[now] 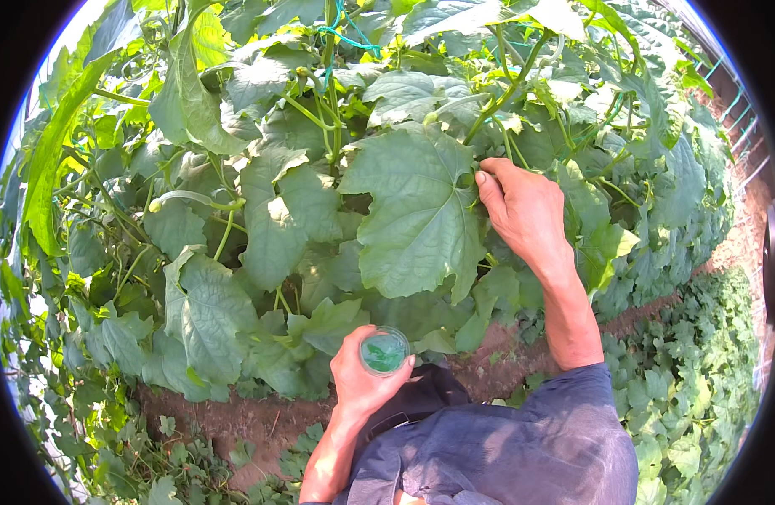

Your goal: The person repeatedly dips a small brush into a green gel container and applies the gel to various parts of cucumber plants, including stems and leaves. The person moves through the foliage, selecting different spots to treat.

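My left hand (364, 379) is wrapped around a small clear cup (385, 351) in front of my body. Its open top faces up and something green shows inside. Up and to the right, my right hand (527, 205) has thumb and forefinger pinched at the right edge of a large lobed green leaf (419, 218). The other fingers curl behind, and what exactly lies between the fingertips is partly hidden. A thick vine stem (510, 91) rises just above this hand. Close to the leaf's top hangs a slender pale green young fruit (457, 106).
Dense vines climb ahead, tied with teal twine (349, 39). Another young fruit (182, 197) hangs on the left. Bare soil (255, 423) runs below the foliage. Low leafy plants (678, 391) grow at right, and netting (734, 107) borders the far right.
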